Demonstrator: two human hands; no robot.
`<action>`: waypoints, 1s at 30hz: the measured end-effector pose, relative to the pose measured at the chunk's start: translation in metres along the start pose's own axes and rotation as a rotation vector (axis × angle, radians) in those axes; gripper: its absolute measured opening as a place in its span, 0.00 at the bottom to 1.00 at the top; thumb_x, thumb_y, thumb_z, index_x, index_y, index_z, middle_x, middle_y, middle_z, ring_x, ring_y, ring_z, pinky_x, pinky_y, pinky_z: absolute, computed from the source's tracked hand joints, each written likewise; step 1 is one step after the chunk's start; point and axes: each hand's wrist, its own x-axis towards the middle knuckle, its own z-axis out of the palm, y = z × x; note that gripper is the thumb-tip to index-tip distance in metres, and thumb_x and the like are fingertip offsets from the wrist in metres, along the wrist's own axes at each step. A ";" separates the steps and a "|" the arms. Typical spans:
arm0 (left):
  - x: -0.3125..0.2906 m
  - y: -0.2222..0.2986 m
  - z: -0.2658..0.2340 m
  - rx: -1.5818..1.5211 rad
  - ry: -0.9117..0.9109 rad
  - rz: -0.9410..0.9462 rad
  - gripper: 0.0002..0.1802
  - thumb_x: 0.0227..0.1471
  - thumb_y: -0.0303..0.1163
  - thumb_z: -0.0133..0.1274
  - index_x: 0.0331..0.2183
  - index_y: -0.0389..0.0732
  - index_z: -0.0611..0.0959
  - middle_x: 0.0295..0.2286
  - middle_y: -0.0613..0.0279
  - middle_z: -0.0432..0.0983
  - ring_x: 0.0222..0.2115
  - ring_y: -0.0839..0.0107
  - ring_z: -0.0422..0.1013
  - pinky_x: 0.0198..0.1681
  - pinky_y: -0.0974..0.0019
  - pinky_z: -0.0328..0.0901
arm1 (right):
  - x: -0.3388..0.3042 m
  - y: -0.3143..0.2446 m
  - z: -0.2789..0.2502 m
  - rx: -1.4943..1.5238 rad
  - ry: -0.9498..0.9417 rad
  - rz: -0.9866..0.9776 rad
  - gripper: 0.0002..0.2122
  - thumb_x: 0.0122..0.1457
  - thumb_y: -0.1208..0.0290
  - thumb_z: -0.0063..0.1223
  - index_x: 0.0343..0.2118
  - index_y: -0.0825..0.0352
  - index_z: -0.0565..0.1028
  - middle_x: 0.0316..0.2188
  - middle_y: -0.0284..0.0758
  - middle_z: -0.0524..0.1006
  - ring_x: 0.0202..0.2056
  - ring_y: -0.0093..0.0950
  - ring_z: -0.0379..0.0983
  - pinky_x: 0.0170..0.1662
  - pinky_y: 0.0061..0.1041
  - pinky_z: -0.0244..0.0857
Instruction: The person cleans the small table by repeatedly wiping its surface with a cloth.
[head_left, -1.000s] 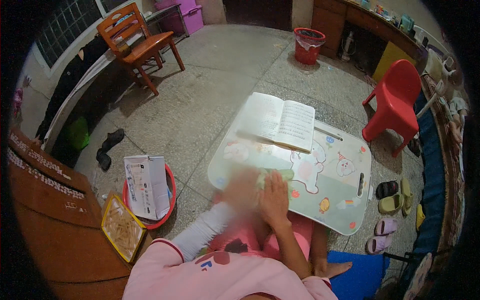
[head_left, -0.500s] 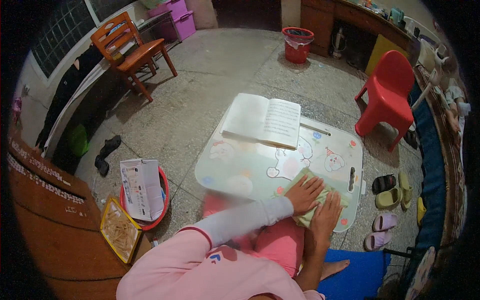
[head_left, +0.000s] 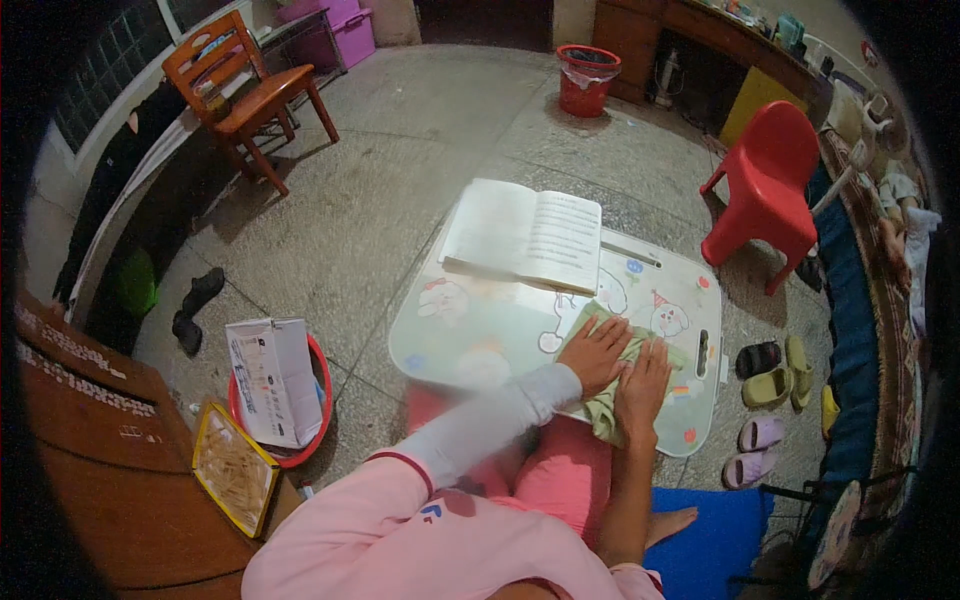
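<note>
A light green cloth (head_left: pixel 604 412) lies bunched on the right part of a low folding table (head_left: pixel 440 340) with cartoon animals printed on its pale top. My left hand (head_left: pixel 597 355) lies flat over the cloth, fingers stretched toward the far right. Beside it my right hand (head_left: pixel 643 388) presses on the same cloth, its fingers extended forward and close to the left hand's fingertips. The cloth's folds show around both hands; what is under the palms is hidden. An open book (head_left: pixel 530 235) rests at the table's far edge, beyond the hands.
Right of the table are a red plastic chair (head_left: pixel 765 185) and several slippers (head_left: pixel 766 388). A carton (head_left: pixel 275 380) sits in a red basin (head_left: pixel 322 425) at left. Farther off stand a wooden chair (head_left: pixel 245 105) and a red bin (head_left: pixel 586 90). A blue mat (head_left: pixel 710 540) lies near my foot.
Both hands have slid the cloth a little away from me across the tabletop, uncovering a rainbow print to its right. The view has shifted slightly. The book stays on the table.
</note>
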 end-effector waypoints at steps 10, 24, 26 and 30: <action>-0.054 -0.067 -0.044 -0.006 -0.183 -0.181 0.29 0.54 0.43 0.34 0.54 0.39 0.58 0.55 0.56 0.51 0.57 0.63 0.46 0.59 0.55 0.37 | 0.010 -0.095 0.019 0.089 -0.059 -0.090 0.21 0.56 0.69 0.39 0.52 0.72 0.58 0.55 0.48 0.54 0.57 0.41 0.46 0.59 0.41 0.38; -0.123 -0.146 -0.113 0.076 -0.026 -0.383 0.27 0.48 0.38 0.42 0.50 0.39 0.64 0.51 0.54 0.59 0.53 0.59 0.53 0.56 0.54 0.44 | 0.027 -0.209 0.049 0.323 -0.198 -0.145 0.24 0.56 0.63 0.38 0.52 0.74 0.57 0.55 0.50 0.53 0.57 0.43 0.46 0.59 0.42 0.37; -0.127 -0.142 -0.121 0.030 -0.022 -0.432 0.27 0.48 0.37 0.42 0.51 0.39 0.63 0.52 0.54 0.57 0.54 0.59 0.53 0.57 0.54 0.43 | 0.024 -0.211 0.052 0.220 -0.159 -0.239 0.25 0.56 0.62 0.38 0.53 0.74 0.57 0.55 0.52 0.53 0.58 0.44 0.45 0.59 0.41 0.36; -0.135 -0.134 -0.128 0.059 -0.060 -0.504 0.28 0.48 0.37 0.42 0.52 0.39 0.62 0.52 0.53 0.56 0.54 0.59 0.51 0.57 0.54 0.43 | 0.020 -0.211 0.052 0.301 -0.106 -0.340 0.24 0.55 0.63 0.40 0.51 0.74 0.58 0.54 0.52 0.55 0.57 0.45 0.47 0.58 0.42 0.38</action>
